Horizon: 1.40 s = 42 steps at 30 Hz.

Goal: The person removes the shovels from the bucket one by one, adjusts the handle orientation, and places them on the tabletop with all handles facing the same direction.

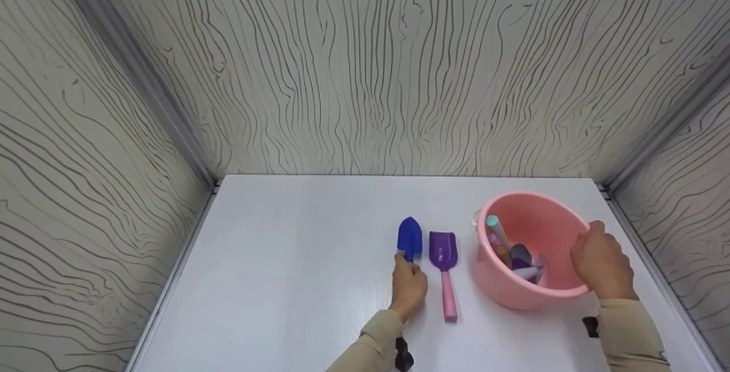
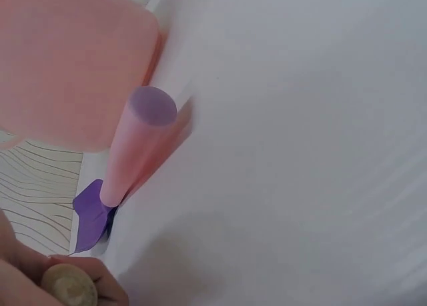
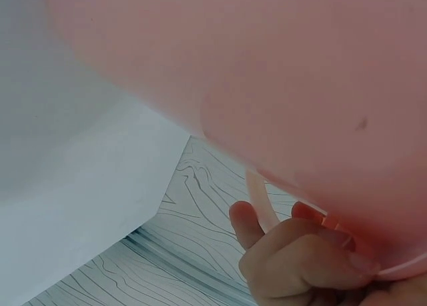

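Observation:
My left hand [image 1: 409, 286] grips the handle of a small trowel with a blue blade [image 1: 409, 237], which points away from me. In the left wrist view the round, beige handle end [image 2: 69, 286] shows inside the curled fingers. Just right of it lies a toy shovel with a purple scoop [image 1: 443, 250] and a pink handle [image 1: 449, 298]. My right hand [image 1: 604, 261] holds the right rim of a pink bucket [image 1: 513, 289], which appears tilted. Inside the bucket are several tools, partly hidden, one with a mint-tipped handle [image 1: 494, 223]. The right wrist view shows curled fingers [image 3: 293, 263] at the rim.
The white table [image 1: 274, 269] extends to the left of the hands. Wood-grain panels [image 1: 365, 69] stand at the back and both sides. A pale bucket handle [image 3: 260, 196] hangs near the right fingers.

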Motion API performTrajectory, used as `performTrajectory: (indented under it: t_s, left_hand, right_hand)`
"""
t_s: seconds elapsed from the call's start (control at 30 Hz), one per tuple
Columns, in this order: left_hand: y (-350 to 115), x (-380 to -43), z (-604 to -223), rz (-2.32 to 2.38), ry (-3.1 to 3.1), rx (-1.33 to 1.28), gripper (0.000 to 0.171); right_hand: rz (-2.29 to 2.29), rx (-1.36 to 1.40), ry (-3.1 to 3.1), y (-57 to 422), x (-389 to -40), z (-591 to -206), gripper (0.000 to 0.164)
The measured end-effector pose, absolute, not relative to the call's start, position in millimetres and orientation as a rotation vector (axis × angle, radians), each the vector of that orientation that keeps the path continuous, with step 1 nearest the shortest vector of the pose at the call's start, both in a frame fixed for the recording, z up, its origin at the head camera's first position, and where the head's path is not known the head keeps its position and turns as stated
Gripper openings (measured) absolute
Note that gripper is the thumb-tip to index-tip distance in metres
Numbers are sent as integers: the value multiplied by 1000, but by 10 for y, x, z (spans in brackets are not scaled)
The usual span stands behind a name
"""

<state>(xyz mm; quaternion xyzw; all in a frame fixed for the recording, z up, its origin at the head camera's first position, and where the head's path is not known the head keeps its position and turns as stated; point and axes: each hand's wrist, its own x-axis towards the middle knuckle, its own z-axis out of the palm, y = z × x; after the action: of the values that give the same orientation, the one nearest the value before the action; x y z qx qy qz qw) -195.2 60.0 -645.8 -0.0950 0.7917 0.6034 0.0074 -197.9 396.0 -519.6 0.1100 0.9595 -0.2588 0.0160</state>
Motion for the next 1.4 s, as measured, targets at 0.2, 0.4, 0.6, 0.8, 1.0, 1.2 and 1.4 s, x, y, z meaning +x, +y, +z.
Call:
performTrajectory:
  t_s: [0.2, 0.4, 0.6, 0.8, 1.0, 1.2, 1.4]
  left_hand:
    - [618, -1918, -6497, 1903, 2445, -305, 47]
    - [624, -1899, -6503, 1888, 2406, -331, 51]
    - [589, -1871, -6447, 1857, 2387, -292, 58]
    - [481, -1904, -6351, 1687, 2382, -204, 66]
    - [410, -1955, -6237, 1446, 2428, -129, 62]
    - [413, -1954, -6165, 1290, 2505, -115, 31]
    - [438, -1943, -6160, 1081, 2664, -85, 30]
  right_hand:
    - [-819, 351, 2969, 3969, -1979, -5193, 45]
    - [-837, 355, 2954, 3963, -1978, -5212, 47]
    - [-810, 334, 2976, 3975, -1972, -5208, 46]
    - [-826, 342, 2962, 3958, -1980, -5205, 46]
    - [-815, 352, 2958, 3965, -1983, -5193, 49]
    - [-818, 361, 2946, 3967, -1986, -5189, 50]
    - [-826, 353, 2934, 3961, -1992, -5179, 51]
